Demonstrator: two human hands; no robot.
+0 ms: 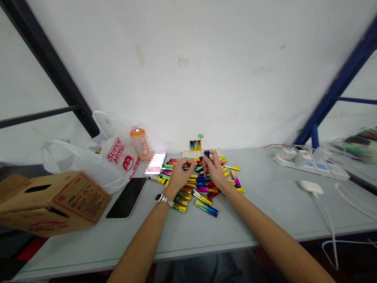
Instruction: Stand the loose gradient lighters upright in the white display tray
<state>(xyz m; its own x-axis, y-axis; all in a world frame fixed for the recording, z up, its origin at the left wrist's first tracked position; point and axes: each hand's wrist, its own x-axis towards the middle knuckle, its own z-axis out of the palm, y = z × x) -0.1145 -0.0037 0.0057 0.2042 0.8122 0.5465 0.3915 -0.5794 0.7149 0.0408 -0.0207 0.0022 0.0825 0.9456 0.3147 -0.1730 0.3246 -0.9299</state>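
Note:
A spread of shiny, multicoloured lighters point(206, 209) lies on the grey table under and around both hands. My right hand point(214, 169) is closed around a dark blue lighter point(207, 153), held roughly upright above the pile. To its left, my left hand point(181, 173) has thumb and fingertips pinched together; whatever is between them is too small to make out. A silver watch is on that wrist. Behind the hands, a pale tray point(186, 154) lies by the wall, with three upright lighters point(195, 145) at its back. My hands partly hide the tray and the pile.
Left of the pile are a black phone point(127, 197), a blurred-out bright screen point(156, 164), an orange drink bottle point(140, 143), a white plastic bag point(118, 165) and a cardboard box point(79, 200). On the right are a power strip point(312, 163) and a white charger point(311, 187) with cables.

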